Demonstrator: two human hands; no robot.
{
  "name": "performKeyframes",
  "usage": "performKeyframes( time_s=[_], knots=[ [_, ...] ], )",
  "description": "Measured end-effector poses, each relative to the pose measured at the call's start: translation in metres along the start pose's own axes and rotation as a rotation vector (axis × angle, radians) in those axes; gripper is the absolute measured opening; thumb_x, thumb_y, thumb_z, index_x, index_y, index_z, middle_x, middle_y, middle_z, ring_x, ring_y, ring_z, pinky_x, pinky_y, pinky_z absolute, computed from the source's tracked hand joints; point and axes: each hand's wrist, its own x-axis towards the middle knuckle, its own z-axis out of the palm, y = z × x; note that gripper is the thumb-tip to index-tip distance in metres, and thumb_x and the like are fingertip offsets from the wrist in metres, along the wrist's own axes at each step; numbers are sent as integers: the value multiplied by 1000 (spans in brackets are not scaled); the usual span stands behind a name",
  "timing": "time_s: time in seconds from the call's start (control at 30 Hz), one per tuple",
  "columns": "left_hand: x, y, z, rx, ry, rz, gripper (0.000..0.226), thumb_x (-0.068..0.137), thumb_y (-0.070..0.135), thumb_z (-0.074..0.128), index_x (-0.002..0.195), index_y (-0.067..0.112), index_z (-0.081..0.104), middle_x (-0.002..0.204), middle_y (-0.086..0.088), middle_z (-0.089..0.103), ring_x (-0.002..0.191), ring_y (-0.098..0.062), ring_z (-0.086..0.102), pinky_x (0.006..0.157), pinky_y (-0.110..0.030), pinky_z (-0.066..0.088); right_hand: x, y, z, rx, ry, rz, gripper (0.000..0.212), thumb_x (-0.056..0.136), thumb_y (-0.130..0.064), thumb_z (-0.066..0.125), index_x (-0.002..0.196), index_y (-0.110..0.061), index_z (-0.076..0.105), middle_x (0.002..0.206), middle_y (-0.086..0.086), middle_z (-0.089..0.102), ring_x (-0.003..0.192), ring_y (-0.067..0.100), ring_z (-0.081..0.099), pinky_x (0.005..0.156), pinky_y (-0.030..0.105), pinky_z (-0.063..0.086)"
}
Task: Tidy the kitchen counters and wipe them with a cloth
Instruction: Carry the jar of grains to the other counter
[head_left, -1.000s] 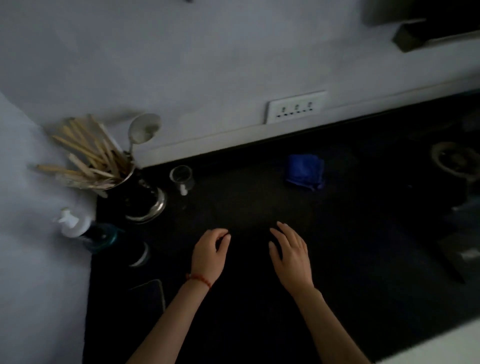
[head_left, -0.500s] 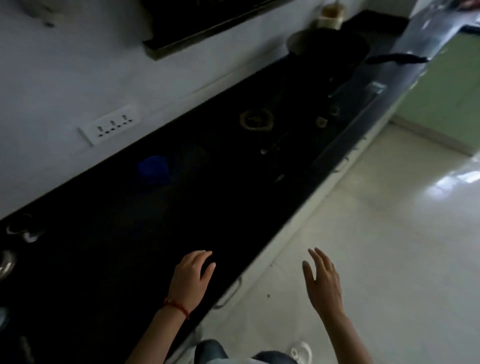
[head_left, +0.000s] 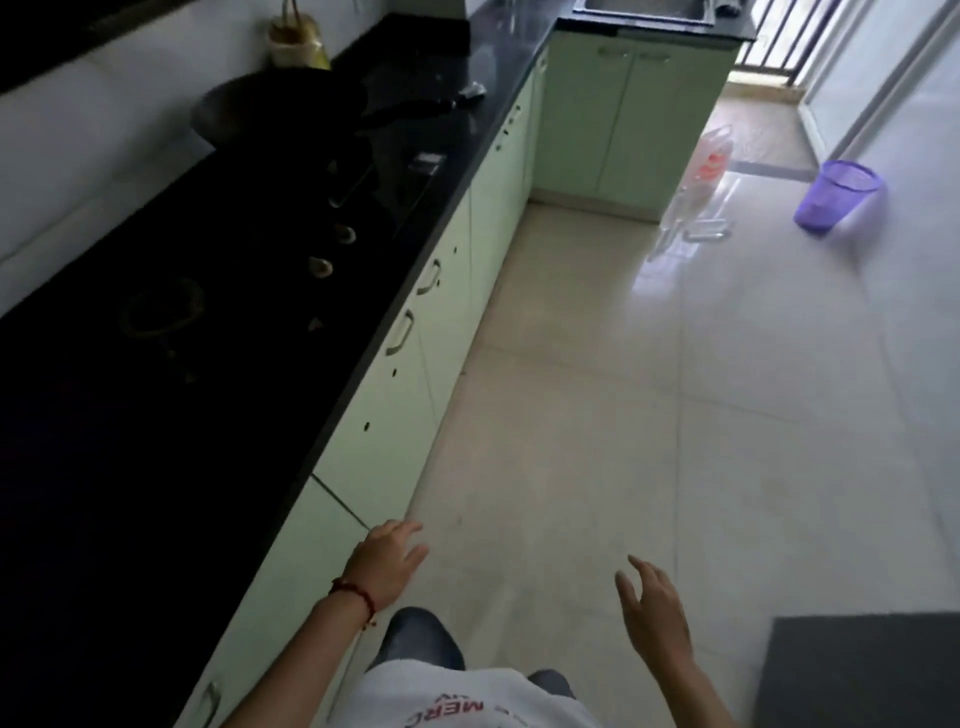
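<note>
Hovering left hand (head_left: 387, 564) empty, spread | counter (head_left: 218, 332) beside it | right hand (head_left: 655, 616) empty, spread

1 wok (head_left: 280, 106), 1 purple bin (head_left: 836, 195), 2 stove knobs (head_left: 320, 267), 2 hands (head_left: 387, 564).

The only writing I can make out is on my own white shirt (head_left: 457, 699), at the bottom edge of the view, just below my knee. Red capital letters run across the cloth, upside down from where I look, and they read roughly "MER", cut off on one side. A smaller red line beside them on the shirt is too blurred to read.
</note>
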Motion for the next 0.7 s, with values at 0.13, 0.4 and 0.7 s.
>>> performKeyframes(
  time_s=[0.13,0.4,0.7],
  knots=[
    [49,12,6,-157,-44,-114,33,89,22,52,118,6,57,123,-13,61,112,-24,56,95,-26,42,47,1,-15,52,-11,101,41,93,-25,47,130,-7,46,136,15,49,126,29,45,102,36,37],
    [171,55,-25,-254,-55,-207,33,90,18,51,117,1,57,123,-15,60,113,-26,55,91,-26,40,178,-48,-54,121,-7,115,41,93,-25,49,129,-6,48,135,17,50,124,30,47,102,35,37],
    [355,187,-99,-211,-128,-125,27,90,23,49,91,2,65,87,-13,62,82,-21,55,75,-29,42,312,-86,-110,217,17,280,39,93,-22,47,127,-3,50,130,19,55,119,31,52,97,35,40]
  ],
)
